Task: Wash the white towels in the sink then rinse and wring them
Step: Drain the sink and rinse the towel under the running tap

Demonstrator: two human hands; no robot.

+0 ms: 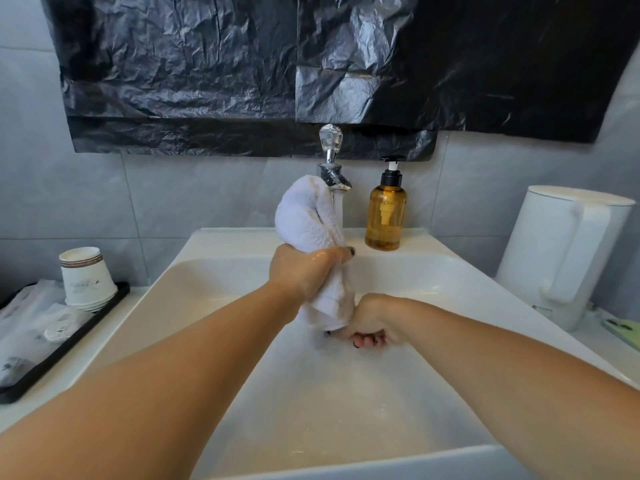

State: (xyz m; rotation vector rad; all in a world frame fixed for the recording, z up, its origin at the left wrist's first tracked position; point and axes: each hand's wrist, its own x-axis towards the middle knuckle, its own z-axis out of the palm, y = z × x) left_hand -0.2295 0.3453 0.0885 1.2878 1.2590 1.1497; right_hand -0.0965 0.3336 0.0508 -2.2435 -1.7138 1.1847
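Note:
A white towel point(306, 216) stands bunched and upright over the white sink point(214, 271), its top in front of the chrome tap point(331, 168). My left hand point(304, 271) grips the towel round its middle. Lower down, my right hand point(372, 322) holds the towel's bottom end, fingers curled under it just above the basin floor. Water runs from the tap behind the towel. Both hands look wet.
An amber pump bottle point(385, 216) stands on the sink ledge right of the tap. A white kettle point(561, 254) sits on the right counter. Left, a black tray point(62, 344) carries stacked paper cups point(86, 278) and wrapped items. Black plastic sheeting point(277, 64) covers the wall above.

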